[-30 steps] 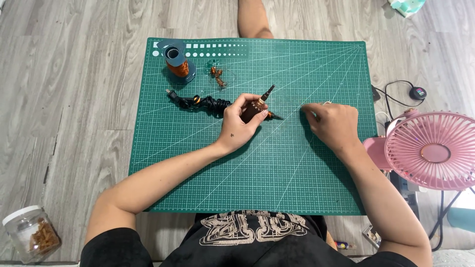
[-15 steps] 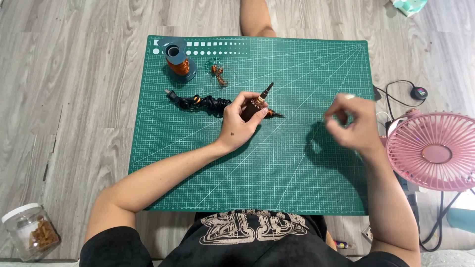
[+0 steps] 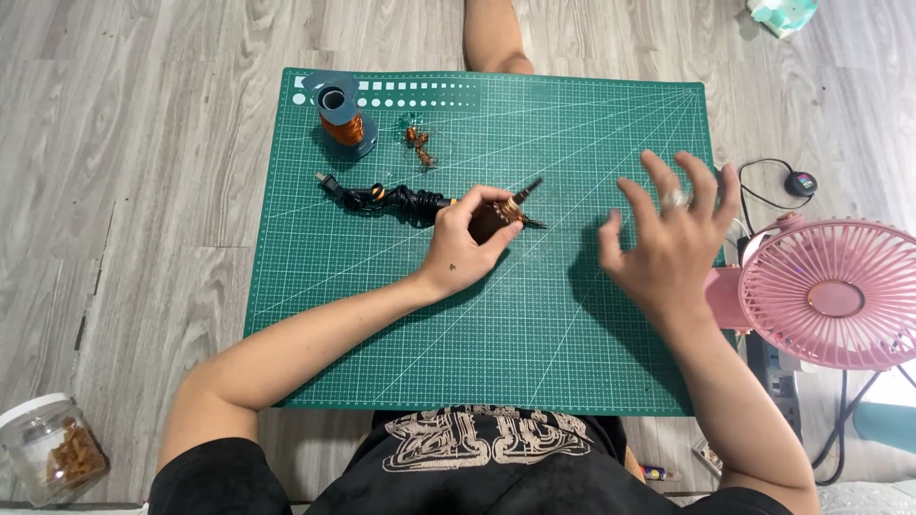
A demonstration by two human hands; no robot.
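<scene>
My left hand [image 3: 468, 238] rests on the green cutting mat [image 3: 401, 324] and grips a dark soldering iron [image 3: 506, 212] whose tip points up and to the right. Its black coiled cord [image 3: 382, 198] trails left across the mat. My right hand [image 3: 673, 238] hovers above the mat's right side, fingers spread, holding nothing; a ring sits on one finger. A spool of copper wire [image 3: 342, 116] stands at the mat's far left corner, with a small twisted copper wire piece [image 3: 418, 143] beside it.
A pink fan [image 3: 828, 291] stands just right of the mat, with cables and a small round device [image 3: 800, 183] behind it. A clear jar [image 3: 48, 458] sits on the wooden floor at lower left. A knee [image 3: 496, 38] shows beyond the mat's far edge.
My right hand lifted off the mat, moved right and opened from a closed pinch to spread fingers. My left hand kept its hold on the soldering iron.
</scene>
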